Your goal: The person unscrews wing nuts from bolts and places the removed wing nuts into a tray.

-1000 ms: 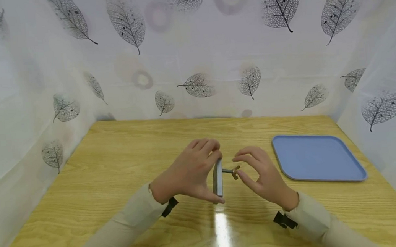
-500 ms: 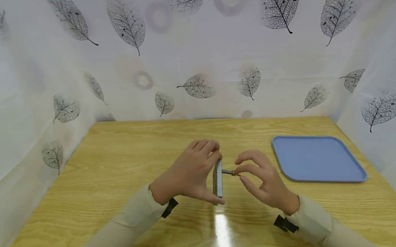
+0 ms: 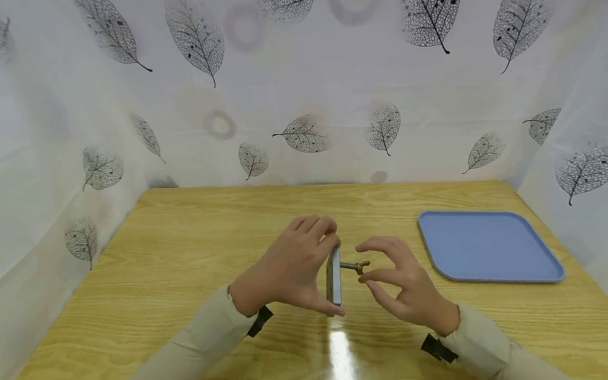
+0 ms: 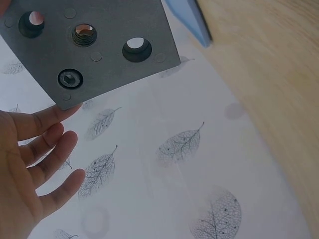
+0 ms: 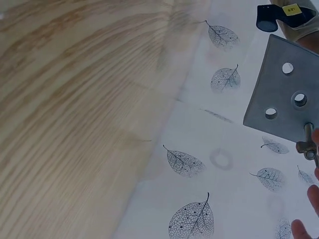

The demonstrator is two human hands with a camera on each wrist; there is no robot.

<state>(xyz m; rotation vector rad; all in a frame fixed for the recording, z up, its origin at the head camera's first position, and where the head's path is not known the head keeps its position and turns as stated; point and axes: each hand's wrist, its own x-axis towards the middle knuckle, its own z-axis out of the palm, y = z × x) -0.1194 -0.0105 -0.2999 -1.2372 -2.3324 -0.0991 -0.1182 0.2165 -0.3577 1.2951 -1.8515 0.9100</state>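
Note:
My left hand [image 3: 294, 267] holds a grey square metal plate [image 3: 334, 277] on edge, thumb at its near edge and fingers at the far one. From the plate's right face sticks a bolt [image 3: 348, 265] with a brass wing nut [image 3: 363, 267] near its end. Round holes and a recessed socket head [image 4: 70, 78] show on the other face in the left wrist view. Beside the wing nut is my right hand [image 3: 411, 291], fingers bent and spread apart; a fingertip lies at the nut's lower side, and whether it touches is unclear. The right wrist view cuts off most of that hand.
A blue tray [image 3: 490, 244] lies on the right side of the wood-grain table [image 3: 207, 238]. White curtains [image 3: 296, 73] with a leaf print stand behind the table and along both sides. Both wrists wear black straps.
The right hand has dropped slightly and its fingers have shifted around the wing nut, whose wings now stand at another angle. The left hand and plate have stayed almost still.

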